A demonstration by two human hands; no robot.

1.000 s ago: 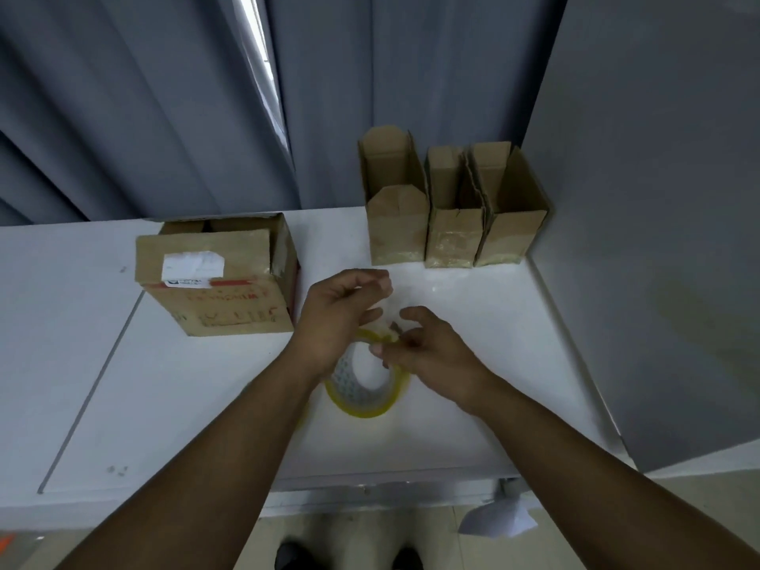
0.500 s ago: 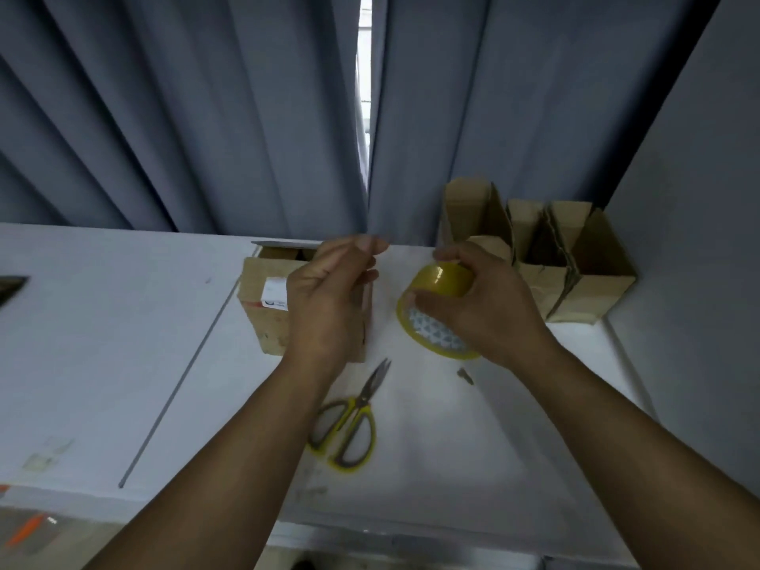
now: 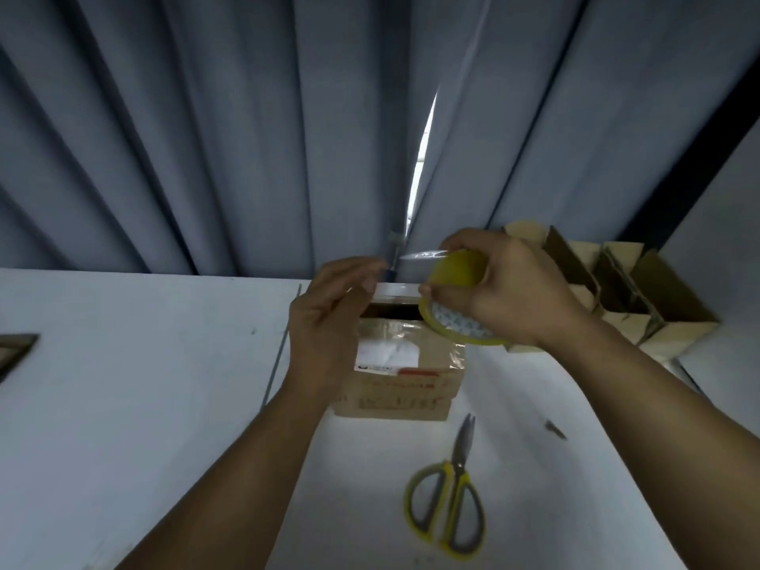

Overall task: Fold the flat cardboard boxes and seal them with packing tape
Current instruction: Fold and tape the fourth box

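My right hand [image 3: 508,290] grips a yellow roll of clear packing tape [image 3: 456,300], held in the air above a folded cardboard box [image 3: 401,378] with a white label. My left hand [image 3: 329,318] pinches the free end of the tape strip [image 3: 423,254], which stretches between my two hands over the box's open top. The box stands on the white table [image 3: 144,384], partly hidden behind my left hand.
Yellow-handled scissors [image 3: 450,503] lie on the table in front of the box. Several folded open cardboard boxes [image 3: 641,298] stand at the back right against the grey curtain [image 3: 246,137]. A grey wall panel [image 3: 715,224] bounds the right side. A dark object [image 3: 16,353] pokes in at the left edge.
My right hand lifted the tape roll off the table and raised it over the labelled box. My left hand drew the strip's end out from the roll. The camera view tilted upward.
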